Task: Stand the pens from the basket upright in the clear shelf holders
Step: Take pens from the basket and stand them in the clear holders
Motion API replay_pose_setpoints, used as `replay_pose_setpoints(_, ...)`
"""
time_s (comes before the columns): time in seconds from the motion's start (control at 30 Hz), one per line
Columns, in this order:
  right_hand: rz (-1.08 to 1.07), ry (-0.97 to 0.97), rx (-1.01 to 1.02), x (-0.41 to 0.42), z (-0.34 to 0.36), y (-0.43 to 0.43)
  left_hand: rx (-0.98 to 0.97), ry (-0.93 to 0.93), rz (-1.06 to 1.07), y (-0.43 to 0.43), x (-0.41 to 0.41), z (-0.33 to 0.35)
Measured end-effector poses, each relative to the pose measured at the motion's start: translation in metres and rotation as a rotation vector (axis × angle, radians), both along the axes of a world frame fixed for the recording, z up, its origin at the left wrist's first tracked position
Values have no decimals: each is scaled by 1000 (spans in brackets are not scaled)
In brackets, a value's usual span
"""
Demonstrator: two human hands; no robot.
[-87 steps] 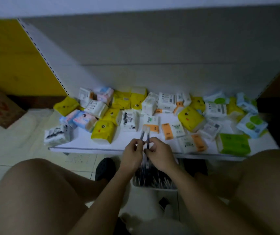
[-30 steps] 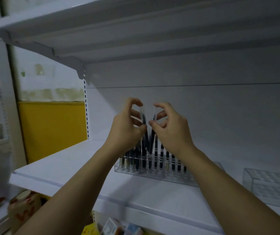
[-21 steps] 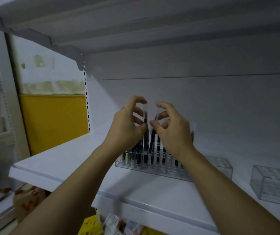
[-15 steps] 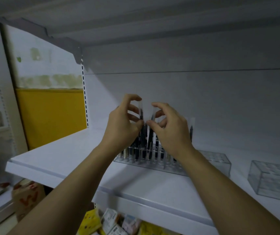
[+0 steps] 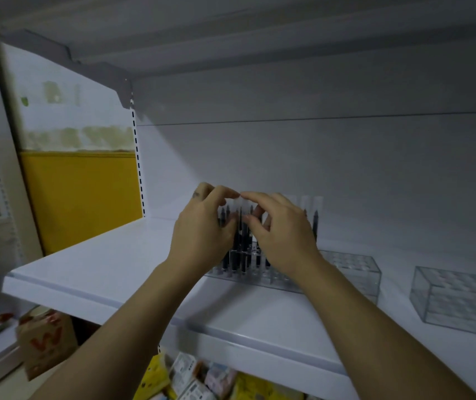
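Shelf [image 5: 110, 272] in white with clear holders [image 5: 459, 298], yellow wall [image 5: 81, 197] leftward

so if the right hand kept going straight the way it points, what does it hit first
Probably the upright pens in the clear holder; the right hand pinches one near its top. The back wall lies behind, though depth is unclear.

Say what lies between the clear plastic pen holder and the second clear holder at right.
Head view: only bare white shelf separates the clear plastic pen holder from the second clear holder.
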State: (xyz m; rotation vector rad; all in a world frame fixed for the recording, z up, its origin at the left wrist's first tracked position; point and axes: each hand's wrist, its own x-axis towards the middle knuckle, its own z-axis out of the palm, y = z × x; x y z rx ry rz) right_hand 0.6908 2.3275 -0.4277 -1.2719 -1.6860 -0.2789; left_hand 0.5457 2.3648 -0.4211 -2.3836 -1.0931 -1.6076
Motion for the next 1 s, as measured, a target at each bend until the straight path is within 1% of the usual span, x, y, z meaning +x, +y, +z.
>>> replay_pose_setpoints(0.17,-20,18,15,-1,1,-1,-1,35,31,-3,-2,2)
replay_pose_setpoints(0.37,-17,37,-18,-6,2,-10,-74,98,31,-13,-7,3)
replay_pose_setpoints(0.47,-41,62,-10,-7,7,-20,-98,72,-6,-25,-14,3)
replay_pose_setpoints(0.57,-59,93,25,-11,5,-39,-80,46,-38,-37,-23,-3)
replay_pose_setpoints(0.67,-2,127,40,-21,-16,-73,-50,53,-81,-53,-32,-19)
replay_pose_setpoints(0.77,30,109,-6,-28,-43,-114,-28,-16,-161,-77,-39,-47)
replay_pose_setpoints(0.83,41,118,-34,-33,-60,-138,-49,-56,-204,-97,-41,-69)
replay_pose_setpoints(1.0,40,138,-21,-36,-102,-185,-93,-105,-305,-143,-42,-117)
